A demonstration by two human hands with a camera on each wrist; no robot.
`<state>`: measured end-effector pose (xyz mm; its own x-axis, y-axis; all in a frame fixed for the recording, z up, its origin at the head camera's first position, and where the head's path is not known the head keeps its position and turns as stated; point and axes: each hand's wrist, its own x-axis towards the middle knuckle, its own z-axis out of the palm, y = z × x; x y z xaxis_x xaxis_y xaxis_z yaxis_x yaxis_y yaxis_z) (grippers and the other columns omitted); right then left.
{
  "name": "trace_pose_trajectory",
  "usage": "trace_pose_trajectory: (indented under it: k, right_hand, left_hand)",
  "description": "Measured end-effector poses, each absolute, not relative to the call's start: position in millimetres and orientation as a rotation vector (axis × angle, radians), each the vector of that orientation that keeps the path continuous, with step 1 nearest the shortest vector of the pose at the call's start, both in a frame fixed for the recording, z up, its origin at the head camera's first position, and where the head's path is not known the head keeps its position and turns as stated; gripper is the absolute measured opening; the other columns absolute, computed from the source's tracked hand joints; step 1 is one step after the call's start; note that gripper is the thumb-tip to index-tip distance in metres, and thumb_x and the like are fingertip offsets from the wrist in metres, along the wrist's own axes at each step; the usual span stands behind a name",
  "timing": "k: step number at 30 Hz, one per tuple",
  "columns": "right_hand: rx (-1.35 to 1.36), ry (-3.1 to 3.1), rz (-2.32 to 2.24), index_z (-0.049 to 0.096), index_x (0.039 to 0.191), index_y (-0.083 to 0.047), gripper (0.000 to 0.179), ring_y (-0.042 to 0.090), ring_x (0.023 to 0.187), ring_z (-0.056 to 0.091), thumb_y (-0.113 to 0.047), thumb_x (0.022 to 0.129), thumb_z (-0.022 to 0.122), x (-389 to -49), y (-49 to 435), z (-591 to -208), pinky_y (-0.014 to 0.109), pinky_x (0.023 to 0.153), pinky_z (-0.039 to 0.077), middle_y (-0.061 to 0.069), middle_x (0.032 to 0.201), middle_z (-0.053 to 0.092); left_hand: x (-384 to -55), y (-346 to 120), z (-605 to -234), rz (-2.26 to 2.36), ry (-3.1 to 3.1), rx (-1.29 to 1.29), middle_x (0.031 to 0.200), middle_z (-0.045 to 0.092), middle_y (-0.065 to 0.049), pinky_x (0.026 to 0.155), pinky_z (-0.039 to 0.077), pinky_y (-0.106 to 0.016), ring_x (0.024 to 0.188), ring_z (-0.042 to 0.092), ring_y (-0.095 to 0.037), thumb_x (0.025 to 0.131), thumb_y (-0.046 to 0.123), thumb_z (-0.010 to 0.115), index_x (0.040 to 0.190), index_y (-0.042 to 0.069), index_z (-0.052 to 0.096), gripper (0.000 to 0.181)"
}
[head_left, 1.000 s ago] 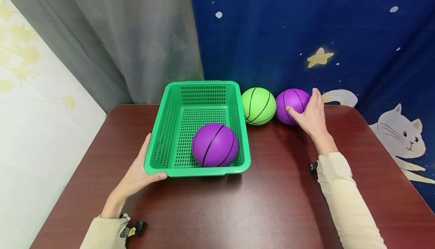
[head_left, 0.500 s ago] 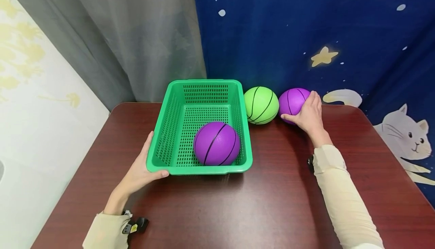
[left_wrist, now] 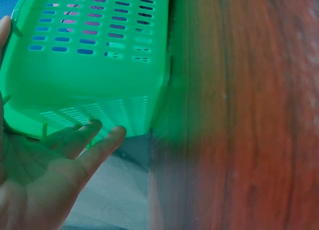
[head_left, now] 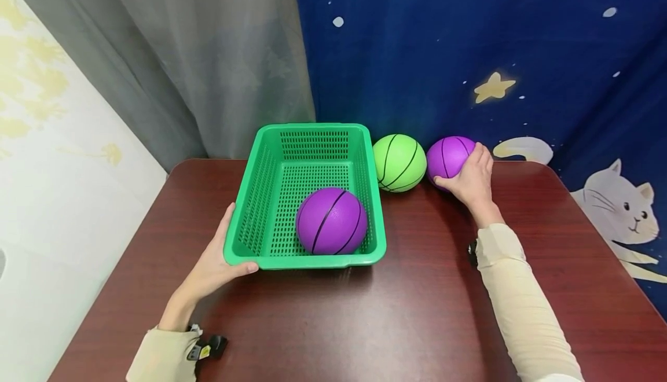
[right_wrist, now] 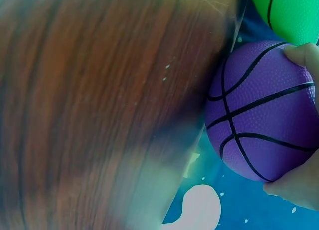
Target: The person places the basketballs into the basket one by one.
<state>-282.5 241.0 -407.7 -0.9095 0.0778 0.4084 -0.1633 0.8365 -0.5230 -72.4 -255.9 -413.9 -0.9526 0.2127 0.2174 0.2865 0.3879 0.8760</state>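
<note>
A green plastic basket (head_left: pixel 304 261) with slotted walls stands on the table, and a purple ball (head_left: pixel 332 221) with black basketball lines lies inside it. My left hand (head_left: pixel 211 263) holds the basket's near left corner, thumb along the front rim and fingers against the side. In the left wrist view those fingers (left_wrist: pixel 102 147) lie along the slotted wall. At the back right, my right hand (head_left: pixel 471 179) grips a second purple basketball (head_left: pixel 449 157) from its right side. The right wrist view shows thumb and fingers on opposite sides of this ball (right_wrist: pixel 264 115).
A light green basketball (head_left: pixel 400 163) sits between the basket and the gripped ball, close to both. Behind the brown wooden table (head_left: pixel 417 312) hang a grey curtain (head_left: pixel 234 52) and a blue one (head_left: pixel 396 46). A white wall (head_left: pixel 47 208) rises on the left.
My right hand has come down and closed around the purple ball at the back right, its thumb lower on the ball's near side. The left hand and basket have stayed in place.
</note>
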Motion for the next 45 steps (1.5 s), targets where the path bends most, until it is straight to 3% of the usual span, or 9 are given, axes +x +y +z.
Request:
trace_pose_trajectory:
  k: [10, 25, 45]
  right_hand:
    - [0.0, -2.595, 0.878, 0.012, 0.14, 0.009, 0.114, 0.045, 0.125, 0.019, -0.026, 0.06, 0.086, -281, 244, -406, 0.056, 0.099, 0.026, 0.029, 0.136, 0.02]
    - [-0.141, -2.577, 1.001, 0.008, 0.143, 0.005, 0.114, 0.044, 0.126, 0.02, -0.031, 0.065, 0.083, -274, 261, -393, 0.056, 0.1, 0.025, 0.028, 0.139, 0.02]
    - [0.257, -2.486, 1.008, 0.015, 0.145, -0.006, 0.113, 0.03, 0.13, 0.023, -0.033, 0.06, 0.085, -252, 205, -310, 0.057, 0.097, 0.03, 0.014, 0.144, 0.02]
  left_hand:
    - [-72, -257, -416, -1.644, -2.551, -0.474, 0.154, 0.008, 0.003, 0.095, 0.03, -0.017, 0.135, 0.019, -0.02, 0.067, 0.005, 0.08, 0.149, 0.031, -0.001, 0.119]
    - [-73, -255, -414, -1.672, -2.549, -0.467, 0.154, 0.007, 0.006, 0.095, 0.028, -0.017, 0.136, 0.017, -0.021, 0.068, 0.006, 0.08, 0.149, 0.032, -0.002, 0.119]
    - [-71, -256, -414, -1.706, -2.539, -0.461, 0.154, 0.005, 0.006, 0.095, 0.028, -0.016, 0.137, 0.015, -0.02, 0.068, 0.006, 0.08, 0.149, 0.033, -0.003, 0.119]
